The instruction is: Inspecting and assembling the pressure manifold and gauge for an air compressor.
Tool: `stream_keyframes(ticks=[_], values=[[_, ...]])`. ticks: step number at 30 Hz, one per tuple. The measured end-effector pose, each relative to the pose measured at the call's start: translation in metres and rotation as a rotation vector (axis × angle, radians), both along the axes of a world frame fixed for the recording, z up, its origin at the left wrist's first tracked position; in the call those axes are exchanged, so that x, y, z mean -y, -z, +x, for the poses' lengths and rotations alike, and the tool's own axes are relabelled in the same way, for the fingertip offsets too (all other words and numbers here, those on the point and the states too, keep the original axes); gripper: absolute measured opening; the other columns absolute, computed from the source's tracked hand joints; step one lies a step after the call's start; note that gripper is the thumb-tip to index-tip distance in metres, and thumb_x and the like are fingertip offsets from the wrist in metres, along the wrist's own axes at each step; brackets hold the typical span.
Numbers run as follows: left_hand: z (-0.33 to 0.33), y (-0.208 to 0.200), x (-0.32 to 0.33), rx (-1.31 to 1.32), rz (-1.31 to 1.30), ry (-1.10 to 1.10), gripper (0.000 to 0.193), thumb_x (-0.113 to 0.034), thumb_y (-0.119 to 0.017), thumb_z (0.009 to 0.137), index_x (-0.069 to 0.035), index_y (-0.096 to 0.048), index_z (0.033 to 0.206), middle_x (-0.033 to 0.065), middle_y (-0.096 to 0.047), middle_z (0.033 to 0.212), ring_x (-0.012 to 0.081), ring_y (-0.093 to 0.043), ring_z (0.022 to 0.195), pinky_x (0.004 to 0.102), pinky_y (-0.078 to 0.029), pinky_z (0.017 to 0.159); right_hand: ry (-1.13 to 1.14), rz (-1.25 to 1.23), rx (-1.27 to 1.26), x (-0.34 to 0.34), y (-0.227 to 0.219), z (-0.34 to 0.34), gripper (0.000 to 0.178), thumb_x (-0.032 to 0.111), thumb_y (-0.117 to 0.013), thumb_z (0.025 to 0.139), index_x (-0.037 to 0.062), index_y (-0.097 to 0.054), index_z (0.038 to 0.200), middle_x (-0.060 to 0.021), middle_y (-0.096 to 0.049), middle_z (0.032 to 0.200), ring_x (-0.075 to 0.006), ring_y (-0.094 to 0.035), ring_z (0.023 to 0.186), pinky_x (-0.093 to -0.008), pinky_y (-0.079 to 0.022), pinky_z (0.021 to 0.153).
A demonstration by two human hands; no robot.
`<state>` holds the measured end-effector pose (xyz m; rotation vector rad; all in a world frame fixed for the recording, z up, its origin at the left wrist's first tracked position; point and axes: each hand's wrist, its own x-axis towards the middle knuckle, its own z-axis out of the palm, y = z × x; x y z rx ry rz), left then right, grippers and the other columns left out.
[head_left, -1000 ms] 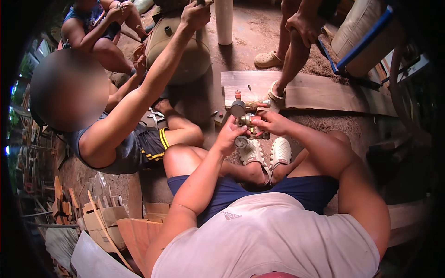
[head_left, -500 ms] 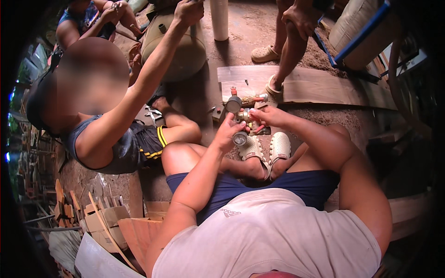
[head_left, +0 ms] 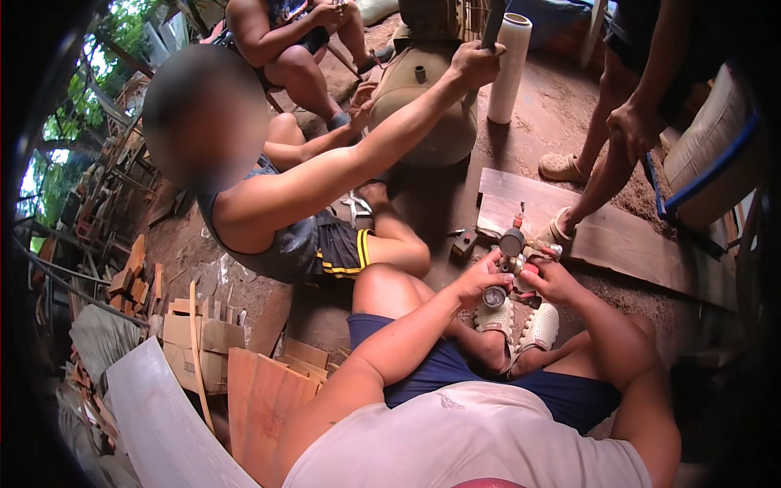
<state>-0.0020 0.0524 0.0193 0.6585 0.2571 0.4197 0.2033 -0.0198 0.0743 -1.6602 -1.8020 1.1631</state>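
In front of my knees, both hands hold a brass valve-and-gauge fitting (head_left: 517, 264) with two round pressure gauges and red valve handles. My left hand (head_left: 482, 281) is wrapped round its left side, with the lower gauge (head_left: 494, 297) hanging just below the fingers. On the other side my right hand (head_left: 555, 279) is closed on the fitting, and its fingertips partly cover the brass body. The upper dark gauge (head_left: 512, 241) tops the fitting. A small dark box-shaped part (head_left: 464, 242) lies on the ground left of it.
A person (head_left: 277, 220) sits close at my left, one arm stretched toward a large tan tank (head_left: 423, 106). Another person's legs (head_left: 606, 163) stand beyond a wide plank (head_left: 618, 236). A wrapped roll (head_left: 511, 69) stands behind. Boards (head_left: 264, 398) and a cardboard box (head_left: 199, 342) lie left.
My view has swung left, so the scene sits farther right and lower. Both hands still grip the fitting, and my right fingers have shifted slightly on it.
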Motion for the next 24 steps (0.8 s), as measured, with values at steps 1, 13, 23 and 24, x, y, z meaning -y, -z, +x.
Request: stream_keyframes(ticks=[1,13,23,24], values=[[0.000,-0.004,0.000,0.002,0.002,0.001,0.055,-0.007,-0.068,0.083,-0.009,-0.040,0.130,0.0050,-0.061,0.098,0.0127,-0.063,0.077,0.0257,-0.052,0.068,-0.002,-0.003,-0.019,0.000,-0.002,0.000,0.040,0.033,-0.054,0.094,-0.0038,-0.058,0.109,-0.0192,-0.064,0.097,-0.0260,-0.062,0.092,-0.0353,-0.048,0.083],[0.004,-0.009,0.003,-0.042,0.045,-0.016,0.057,-0.005,-0.069,0.083,-0.008,-0.040,0.132,0.0060,-0.062,0.102,0.0124,-0.063,0.080,0.0263,-0.052,0.073,0.274,-0.406,-0.470,0.000,0.007,0.002,0.049,0.047,-0.046,0.096,0.0007,-0.062,0.096,-0.0002,-0.055,0.081,-0.0092,-0.045,0.069,-0.0240,-0.040,0.065],[0.007,-0.013,0.002,0.029,0.015,-0.030,0.060,-0.003,-0.072,0.078,-0.008,-0.041,0.129,0.0042,-0.060,0.109,0.0118,-0.061,0.093,0.0254,-0.051,0.078,0.090,-0.274,-0.376,-0.002,-0.009,0.001,0.043,0.035,-0.065,0.089,-0.0024,-0.059,0.109,-0.0114,-0.065,0.101,-0.0195,-0.063,0.098,-0.0342,-0.051,0.082],[0.007,-0.014,0.002,0.026,0.039,-0.011,0.061,-0.003,-0.072,0.078,-0.008,-0.041,0.130,0.0045,-0.060,0.110,0.0123,-0.061,0.093,0.0258,-0.051,0.079,0.059,-0.191,-0.151,-0.002,-0.010,0.003,0.046,0.037,-0.065,0.087,-0.0016,-0.059,0.110,-0.0135,-0.065,0.102,-0.0222,-0.063,0.096,-0.0352,-0.050,0.082]])
